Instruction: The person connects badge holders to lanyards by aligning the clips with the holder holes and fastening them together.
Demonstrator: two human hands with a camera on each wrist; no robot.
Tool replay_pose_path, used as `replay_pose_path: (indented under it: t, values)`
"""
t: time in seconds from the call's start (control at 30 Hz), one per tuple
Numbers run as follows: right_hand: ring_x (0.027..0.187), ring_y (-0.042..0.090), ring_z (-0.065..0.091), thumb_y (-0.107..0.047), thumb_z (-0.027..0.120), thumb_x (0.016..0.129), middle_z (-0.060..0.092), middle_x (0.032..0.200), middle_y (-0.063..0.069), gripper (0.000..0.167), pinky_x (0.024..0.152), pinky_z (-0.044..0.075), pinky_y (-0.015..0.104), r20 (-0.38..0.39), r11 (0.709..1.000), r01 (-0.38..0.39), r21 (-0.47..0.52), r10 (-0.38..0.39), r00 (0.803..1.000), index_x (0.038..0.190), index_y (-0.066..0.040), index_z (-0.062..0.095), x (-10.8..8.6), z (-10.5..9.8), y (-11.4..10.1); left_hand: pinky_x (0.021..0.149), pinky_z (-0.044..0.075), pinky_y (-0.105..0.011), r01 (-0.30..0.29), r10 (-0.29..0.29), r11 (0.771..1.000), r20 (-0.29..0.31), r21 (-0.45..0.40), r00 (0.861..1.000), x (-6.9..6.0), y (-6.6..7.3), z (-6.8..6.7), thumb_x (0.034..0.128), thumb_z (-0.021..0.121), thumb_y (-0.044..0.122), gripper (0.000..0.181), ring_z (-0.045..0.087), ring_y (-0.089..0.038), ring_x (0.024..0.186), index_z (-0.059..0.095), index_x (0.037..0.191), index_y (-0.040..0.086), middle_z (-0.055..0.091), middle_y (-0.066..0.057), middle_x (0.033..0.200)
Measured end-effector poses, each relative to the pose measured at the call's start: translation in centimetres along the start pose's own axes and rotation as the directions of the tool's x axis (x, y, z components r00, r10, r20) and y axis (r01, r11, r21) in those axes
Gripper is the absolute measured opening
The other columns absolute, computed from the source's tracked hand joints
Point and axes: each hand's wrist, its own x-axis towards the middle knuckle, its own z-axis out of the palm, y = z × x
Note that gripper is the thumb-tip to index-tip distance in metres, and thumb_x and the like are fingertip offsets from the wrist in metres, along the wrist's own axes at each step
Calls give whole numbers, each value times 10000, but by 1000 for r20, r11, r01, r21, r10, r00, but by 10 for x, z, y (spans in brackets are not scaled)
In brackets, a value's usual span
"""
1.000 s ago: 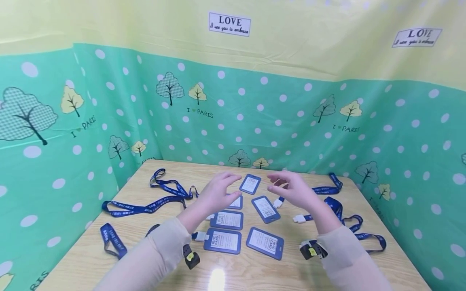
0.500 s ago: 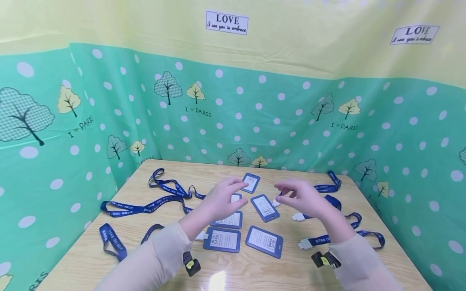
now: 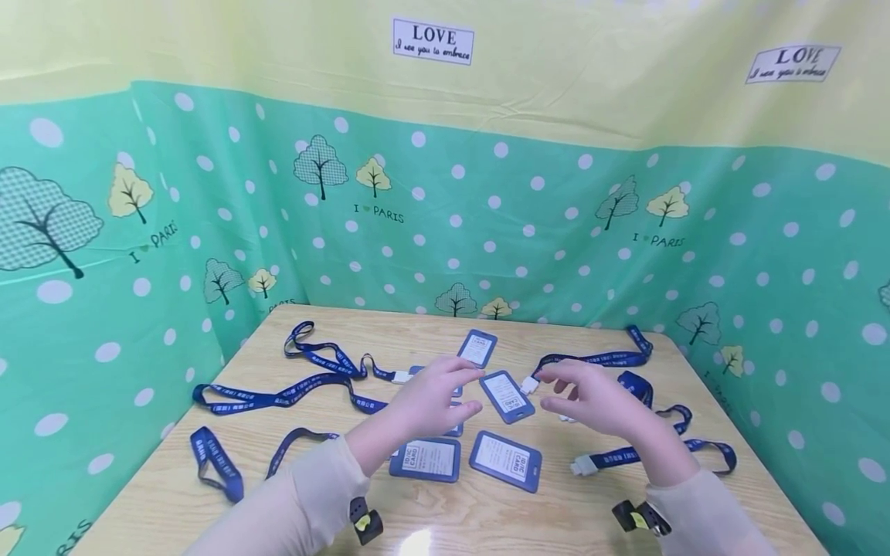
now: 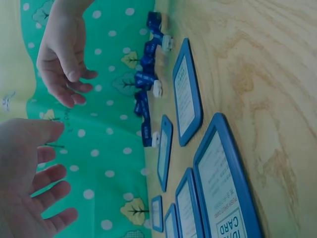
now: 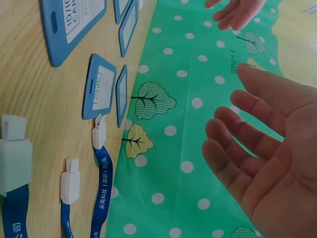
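Observation:
My left hand [image 3: 431,395] hovers above the left column of blue card holders, its fingers loosely bent and holding nothing. Partly hidden beneath it are several of those holders; the nearest card holder [image 3: 425,459] shows clearly. Over the right side, my right hand [image 3: 591,395] is also bare, fingers relaxed in the right wrist view. A tilted card holder [image 3: 506,397] lies between the hands, beside the white clip [image 3: 530,385] of a lanyard. Farther back lies another card holder [image 3: 477,348], and a nearer one [image 3: 506,462] sits at front right.
Blue lanyards spread across the wooden table [image 3: 473,525]: a long one [image 3: 278,395] and a short loop [image 3: 217,463] at left, a far one [image 3: 612,359] and a near one [image 3: 619,458] at right. A green dotted curtain [image 3: 487,232] encloses the table's back and sides.
Both hands have drawn back toward the near side, the right hand also drifting right and the left slightly right. The card holders and lanyards stay where they were.

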Motion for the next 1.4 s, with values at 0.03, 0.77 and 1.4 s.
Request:
replay_pose_path:
  t: [0.03,0.77,1.4]
  values:
    - [1001,192,620,-258,773,926,670,1193,-3,383,713,563,264,2,1000,3,-5,-3,1000,1285,-153,690,-1,0,1,1083,460,-398,0,0,1000,10,3,1000,-1,1,1,975,693,366,476,508,-209,1329,617,1402,171,576,-13,1414]
    - [925,165,642,-316,839,853,713,1144,-10,378,676,545,236,169,996,-27,-83,41,985,1192,-185,733,-25,4,28,1047,476,-340,-74,68,997,140,39,988,-11,15,22,957,705,383,469,547,-142,1249,633,1387,211,594,38,1353]
    - [879,131,610,-200,874,792,705,1089,-51,379,712,535,325,239,979,-157,-131,185,953,1149,-158,753,-43,22,50,1073,452,-337,-146,128,987,212,72,969,-17,24,42,945,715,389,460,537,-136,1259,657,1355,190,600,57,1340]
